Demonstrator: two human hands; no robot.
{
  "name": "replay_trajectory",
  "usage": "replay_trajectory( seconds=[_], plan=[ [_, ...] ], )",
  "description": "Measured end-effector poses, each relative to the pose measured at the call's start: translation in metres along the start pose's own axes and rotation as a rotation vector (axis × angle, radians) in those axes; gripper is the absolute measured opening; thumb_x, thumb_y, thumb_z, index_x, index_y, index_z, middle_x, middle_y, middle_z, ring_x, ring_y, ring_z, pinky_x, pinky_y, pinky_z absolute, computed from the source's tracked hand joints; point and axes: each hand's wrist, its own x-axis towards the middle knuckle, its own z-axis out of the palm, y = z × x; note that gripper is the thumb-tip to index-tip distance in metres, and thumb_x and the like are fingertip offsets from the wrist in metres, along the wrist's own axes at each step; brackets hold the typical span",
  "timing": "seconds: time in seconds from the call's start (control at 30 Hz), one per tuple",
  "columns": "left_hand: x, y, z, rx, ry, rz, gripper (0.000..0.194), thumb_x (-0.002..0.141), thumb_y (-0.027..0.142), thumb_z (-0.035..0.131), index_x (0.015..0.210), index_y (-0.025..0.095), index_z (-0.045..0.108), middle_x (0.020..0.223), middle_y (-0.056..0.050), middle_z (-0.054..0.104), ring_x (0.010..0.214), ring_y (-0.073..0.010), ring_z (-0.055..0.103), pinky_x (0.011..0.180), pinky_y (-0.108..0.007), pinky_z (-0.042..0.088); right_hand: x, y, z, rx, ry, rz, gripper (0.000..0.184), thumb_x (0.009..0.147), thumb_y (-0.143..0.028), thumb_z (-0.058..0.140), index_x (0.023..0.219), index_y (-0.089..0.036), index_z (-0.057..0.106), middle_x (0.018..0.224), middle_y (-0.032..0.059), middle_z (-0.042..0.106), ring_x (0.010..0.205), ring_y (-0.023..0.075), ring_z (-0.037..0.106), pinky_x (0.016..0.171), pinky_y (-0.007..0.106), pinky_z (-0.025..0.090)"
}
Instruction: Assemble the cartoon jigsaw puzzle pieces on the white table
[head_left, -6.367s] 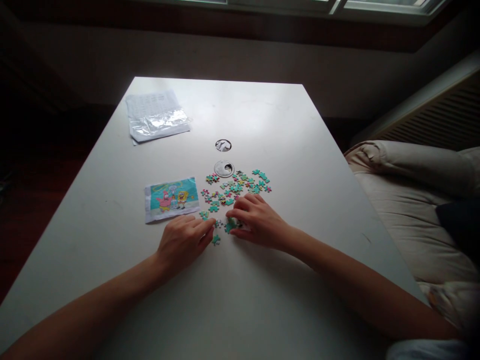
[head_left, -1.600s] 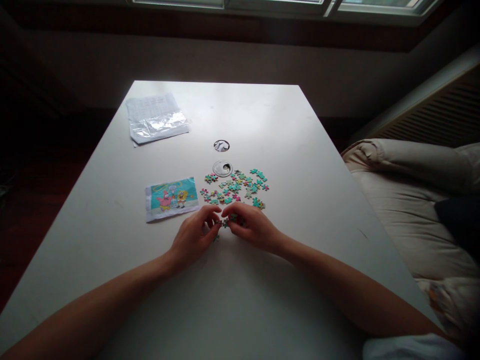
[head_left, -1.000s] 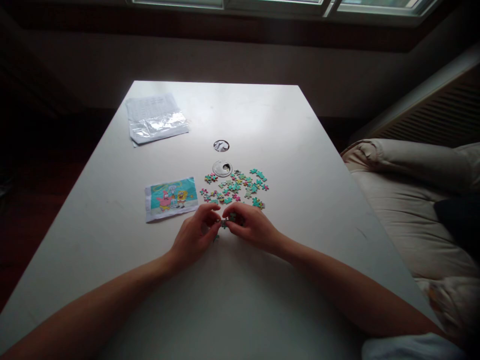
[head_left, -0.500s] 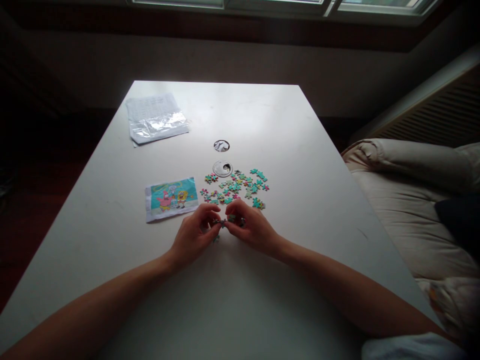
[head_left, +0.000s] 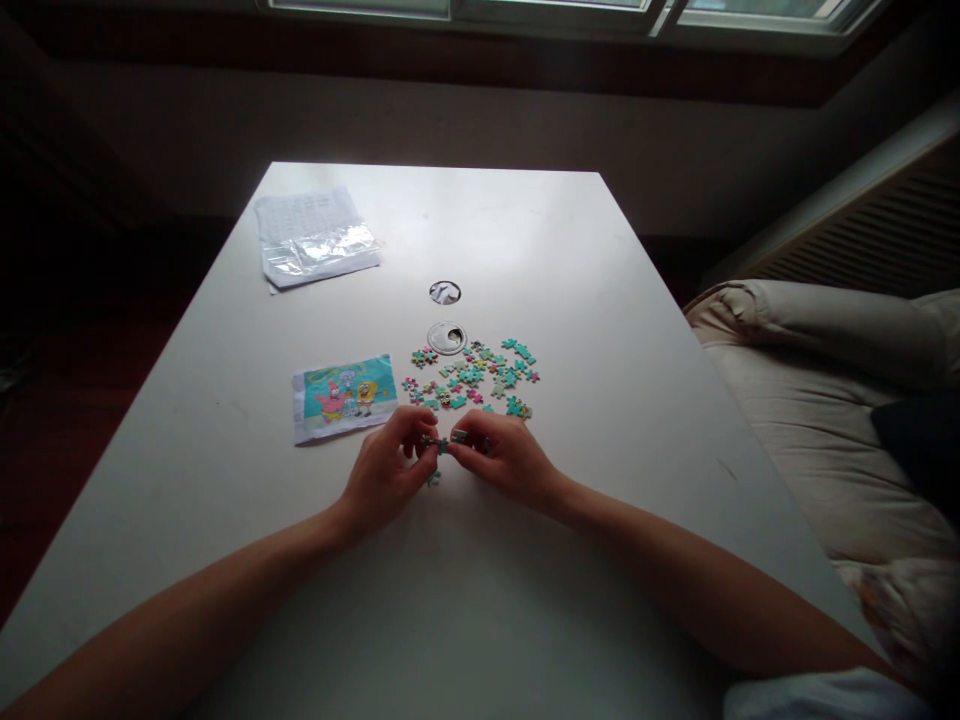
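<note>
Both hands have drawn together since the earliest frame, and from my end of the camera feed I see their fingertips nearly meeting. Far left lie papers with clear plastic (head_left: 321,238); nearer, a picture sheet (head_left: 346,398) of cartoon figures. Next comes the left hand (head_left: 384,462), thumb and finger pinching one end of the held pieces (head_left: 442,446); the right hand (head_left: 506,452) grips the other end, with another piece (head_left: 459,435) tucked in its curl. I can't tell whether the joint has locked. One lone piece (head_left: 433,479) sits just near of the fingers. Beyond them spread the loose puzzle pieces (head_left: 471,376), with a small cluster (head_left: 517,407) at their near right that looks joined. I judge the work early: few joins made, most pieces apart.

Underneath is a smooth white table (head_left: 480,620) with two round fittings (head_left: 447,338) set in it. Far off, a window (head_left: 577,8) lights a dim room; a pale sofa (head_left: 810,430) stands right.
</note>
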Motion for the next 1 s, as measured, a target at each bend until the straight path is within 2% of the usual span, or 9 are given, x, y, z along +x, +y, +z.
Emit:
replay_trajectory(
  seconds=[0.13, 0.5, 0.63, 1.0],
  plan=[
    [-0.0008, -0.0008, 0.0008, -0.024, -0.001, -0.002, 0.031, 0.089, 0.017, 0.063, 0.116, 0.026, 0.052, 0.093, 0.001, 0.066, 0.076, -0.0113, 0.060, 0.072, -0.024, 0.047, 0.0005, -0.0009, -0.0005, 0.009, 0.009, 0.001, 0.015, 0.090, -0.030, 0.066, 0.082, -0.018, 0.062, 0.071, -0.0024, 0.059, 0.062, 0.0097, 0.049, 0.058, 0.022, 0.037],
    [-0.0006, -0.0001, -0.0016, 0.104, 0.041, 0.091, 0.018, 0.088, 0.020, 0.067, 0.104, 0.024, 0.058, 0.089, 0.001, 0.067, 0.078, -0.0124, 0.059, 0.074, -0.025, 0.047, 0.0000, -0.0006, -0.0001, 0.012, -0.002, -0.008, 0.016, 0.091, -0.032, 0.066, 0.083, -0.018, 0.064, 0.070, -0.0023, 0.059, 0.062, 0.0096, 0.049, 0.059, 0.021, 0.038],
    [0.0001, 0.0024, -0.0044, 0.118, 0.017, 0.107, 0.009, 0.089, 0.019, 0.066, 0.095, 0.023, 0.061, 0.084, 0.002, 0.066, 0.076, -0.0123, 0.059, 0.073, -0.025, 0.047, 0.0002, -0.0026, -0.0017, 0.029, -0.012, -0.005, 0.017, 0.091, -0.033, 0.066, 0.083, -0.018, 0.063, 0.070, -0.0025, 0.058, 0.062, 0.0099, 0.049, 0.059, 0.022, 0.038],
    [0.0032, 0.0037, -0.0079, 0.119, -0.036, 0.122, 0.004, 0.092, 0.018, 0.062, 0.090, 0.022, 0.063, 0.087, -0.001, 0.067, 0.084, -0.0164, 0.062, 0.081, -0.030, 0.047, -0.0001, -0.0032, -0.0023, 0.048, -0.023, -0.009, 0.017, 0.091, -0.032, 0.066, 0.082, -0.018, 0.063, 0.070, -0.0027, 0.057, 0.062, 0.0100, 0.048, 0.059, 0.023, 0.037]
  ],
)
